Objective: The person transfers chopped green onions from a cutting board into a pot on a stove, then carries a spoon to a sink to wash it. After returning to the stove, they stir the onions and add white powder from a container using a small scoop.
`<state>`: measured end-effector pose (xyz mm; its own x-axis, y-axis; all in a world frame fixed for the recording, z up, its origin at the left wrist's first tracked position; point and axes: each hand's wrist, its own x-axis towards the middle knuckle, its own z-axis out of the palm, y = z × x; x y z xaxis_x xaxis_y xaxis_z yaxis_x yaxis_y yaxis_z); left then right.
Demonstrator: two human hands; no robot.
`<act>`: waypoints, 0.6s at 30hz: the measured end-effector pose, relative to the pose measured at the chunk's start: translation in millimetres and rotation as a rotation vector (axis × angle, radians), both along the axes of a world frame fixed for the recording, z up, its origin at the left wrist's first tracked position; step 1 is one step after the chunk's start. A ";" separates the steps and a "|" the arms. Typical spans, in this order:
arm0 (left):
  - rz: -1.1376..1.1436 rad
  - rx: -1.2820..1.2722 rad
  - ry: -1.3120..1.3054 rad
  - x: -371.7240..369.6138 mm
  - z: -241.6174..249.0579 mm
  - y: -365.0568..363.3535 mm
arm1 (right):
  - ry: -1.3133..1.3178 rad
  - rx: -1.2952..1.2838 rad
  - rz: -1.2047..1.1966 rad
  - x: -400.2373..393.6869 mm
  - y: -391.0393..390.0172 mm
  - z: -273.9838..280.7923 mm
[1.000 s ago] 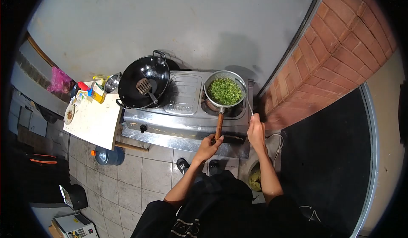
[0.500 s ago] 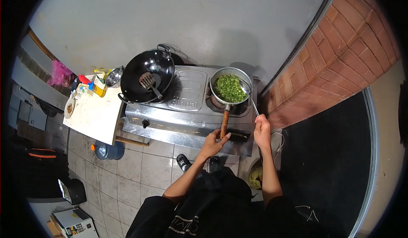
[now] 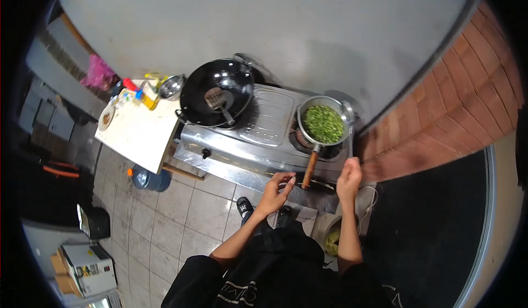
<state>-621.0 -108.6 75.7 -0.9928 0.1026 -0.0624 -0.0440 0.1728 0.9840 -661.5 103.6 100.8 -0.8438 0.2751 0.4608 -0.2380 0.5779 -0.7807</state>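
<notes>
1. Against the grey wall, a steel two-burner stove [image 3: 264, 137] is seen, shifted rightward and tilted in the view compared with half a second ago, because the head camera has turned.
2. On the left burner a black wok [image 3: 217, 92] is set, with a slotted spatula [image 3: 215, 99] lying inside it; both are unchanged on the stove.
3. Left of the stove a white table [image 3: 140, 137] is seen, bearing bottles and a small steel bowl [image 3: 171, 87].
4. On the right burner a small pan [image 3: 323, 125] filled with chopped greens is kept, its wooden handle [image 3: 309, 169] pointing toward the person.
5. The left hand [image 3: 276, 190] has been taken off the handle: it is now held just beside it, fingers loosely spread and gripping nothing.
6. The right hand [image 3: 348, 177] is closed around a ladle [image 3: 348, 122], whose bowl has been lifted from over the greens to the pan's right rim.
</notes>
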 end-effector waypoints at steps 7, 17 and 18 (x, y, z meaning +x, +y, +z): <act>0.029 0.156 -0.003 0.0 23.1 -44.4 | -0.285 -0.694 0.127 -30.4 -13.4 -6.6; -0.296 0.468 -0.141 6.0 29.9 -108.5 | -0.155 -1.062 0.088 -24.0 -67.7 9.5; -0.304 0.504 -0.132 6.5 30.3 -119.1 | -0.113 -1.063 0.097 -21.1 -78.3 16.0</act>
<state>-614.5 -227.7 106.0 -0.9014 0.4298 -0.0526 -0.1926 -0.2893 0.9377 -682.6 25.3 116.8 -0.9064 0.4184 -0.0577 -0.1411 -0.4288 -0.8923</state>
